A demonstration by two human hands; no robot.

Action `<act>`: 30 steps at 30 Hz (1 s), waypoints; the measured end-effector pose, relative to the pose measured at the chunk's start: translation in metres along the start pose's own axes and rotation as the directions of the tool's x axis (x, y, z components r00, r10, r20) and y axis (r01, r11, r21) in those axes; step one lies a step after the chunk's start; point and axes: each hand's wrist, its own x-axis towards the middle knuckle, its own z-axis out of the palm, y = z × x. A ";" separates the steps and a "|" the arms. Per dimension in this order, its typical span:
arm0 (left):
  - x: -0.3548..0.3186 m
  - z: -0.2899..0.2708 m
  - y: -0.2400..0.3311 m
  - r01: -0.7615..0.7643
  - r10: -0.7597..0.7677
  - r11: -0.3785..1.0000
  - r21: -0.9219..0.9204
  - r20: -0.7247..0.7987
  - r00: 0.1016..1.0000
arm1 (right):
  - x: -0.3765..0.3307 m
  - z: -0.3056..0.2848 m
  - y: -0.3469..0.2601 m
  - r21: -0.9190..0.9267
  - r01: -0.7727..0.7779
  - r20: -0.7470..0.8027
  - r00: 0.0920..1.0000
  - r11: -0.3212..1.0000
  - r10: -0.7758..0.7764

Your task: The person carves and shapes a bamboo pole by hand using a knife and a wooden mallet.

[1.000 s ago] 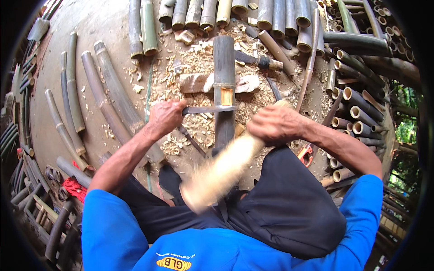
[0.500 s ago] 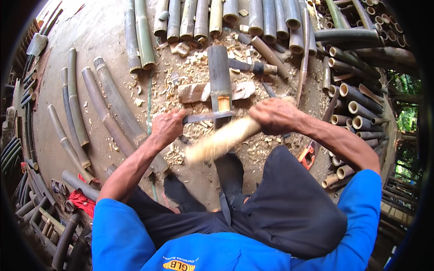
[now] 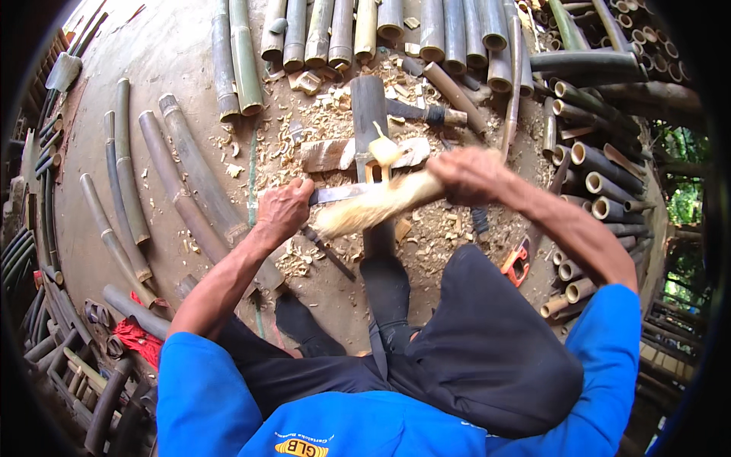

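My left hand (image 3: 283, 206) is closed round the handle of a knife (image 3: 335, 194). Its blade reaches right, across the bamboo tube (image 3: 370, 107) that lies lengthwise before me over a split wooden block (image 3: 327, 155). In the tube's wall is a cut notch with pale edges, and a pale chip (image 3: 385, 151) stands over it. My right hand (image 3: 470, 175), smeared by motion, grips a thick pale wooden mallet (image 3: 377, 206). The mallet slants down to the left over the blade and the tube, hiding the blade's tip. My foot in dark footwear (image 3: 384, 286) is at the tube's near end.
Wood chips (image 3: 304, 255) litter the ground. A hammer-like tool (image 3: 426, 113) lies beyond the block, and an orange-handled saw (image 3: 516, 263) at the right. Loose bamboo poles (image 3: 183, 202) lie left; cut bamboo tubes (image 3: 601, 183) are stacked right, with a row (image 3: 343, 34) at the back.
The mallet has come up against the blade area. A pale chip has risen from the notch, and the knife sits slightly higher. The tube has barely moved.
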 end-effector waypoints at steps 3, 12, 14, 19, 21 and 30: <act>-0.001 0.001 -0.003 -0.003 0.002 1.000 0.012 0.011 1.000 | 0.006 -0.004 -0.016 -0.020 0.206 0.091 0.975 0.978 -0.204; 0.005 0.005 -0.005 -0.008 0.009 0.999 0.032 -0.034 0.999 | 0.006 0.006 0.000 -0.052 0.245 -0.033 0.969 0.968 -0.246; 0.000 0.011 0.000 -0.055 0.057 0.998 0.031 -0.067 0.996 | -0.001 0.003 0.024 -0.088 0.039 0.062 0.998 0.995 -0.033; 0.001 0.025 -0.010 -0.136 0.178 0.980 0.147 -0.328 0.928 | -0.004 -0.022 0.035 -0.324 -0.177 0.179 0.953 0.929 0.244; -0.003 0.030 -0.017 -0.124 0.133 0.991 0.050 -0.268 0.954 | -0.017 -0.025 0.032 -0.166 -0.315 0.010 0.947 0.934 0.321; 0.065 -0.031 -0.057 0.263 -0.296 0.472 -0.841 0.130 0.946 | -0.014 -0.050 -0.019 0.541 -0.616 -0.176 0.584 0.573 0.793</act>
